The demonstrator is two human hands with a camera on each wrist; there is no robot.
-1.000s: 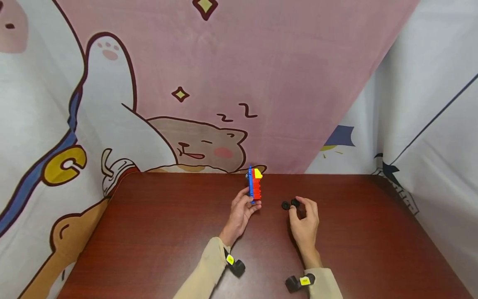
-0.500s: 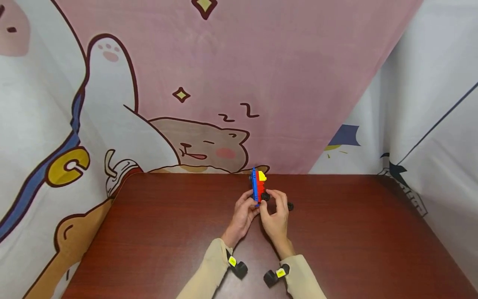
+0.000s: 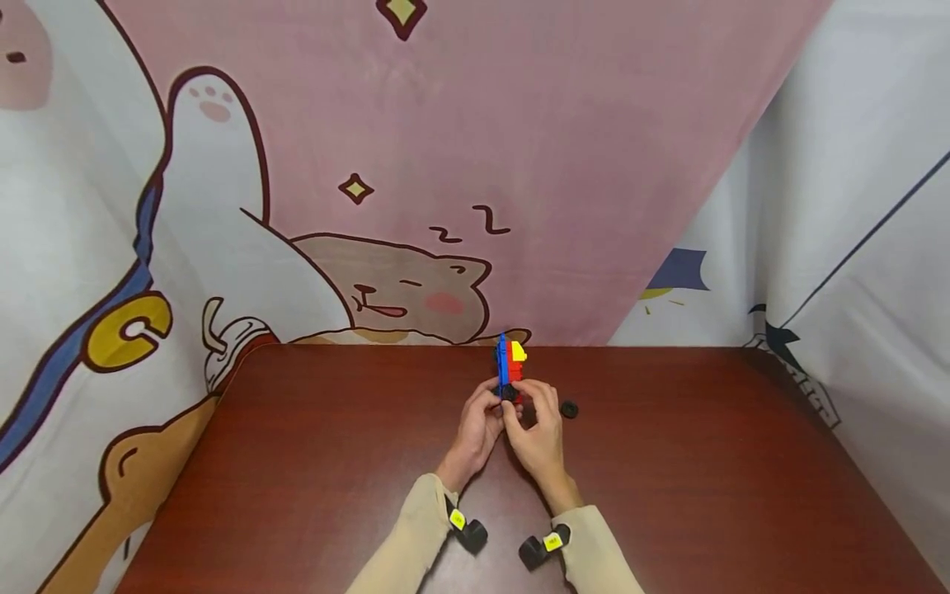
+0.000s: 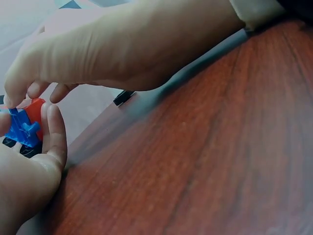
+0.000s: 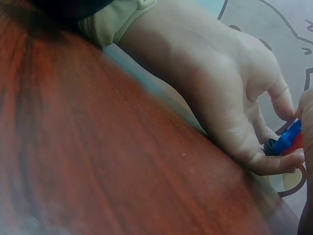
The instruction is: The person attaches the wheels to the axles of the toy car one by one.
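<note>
A small toy truck [image 3: 514, 368] of building blocks, with a blue base, red body and yellow block at its far end, stands on end above the table. My left hand [image 3: 475, 433] grips its near end. With thumb and fingertips, my right hand [image 3: 540, 436] pinches a black wheel [image 3: 509, 393] against the side of the truck's near end. Whether the wheel is seated cannot be seen. In the left wrist view, black wheels [image 4: 30, 149] show below the blue base [image 4: 24, 128]. Fingers largely cover the truck in the right wrist view.
One loose black wheel [image 3: 569, 409] lies on the brown table [image 3: 690, 462], right of my right hand. A cloth with cartoon cats [image 3: 416, 289] hangs behind the table's far edge. White cloth [image 3: 853, 247] hangs along the right side.
My right hand has picked up one of two loose wheels and carried it left to the truck. The other wheel stays on the table. My left hand holds the truck nearly still.
</note>
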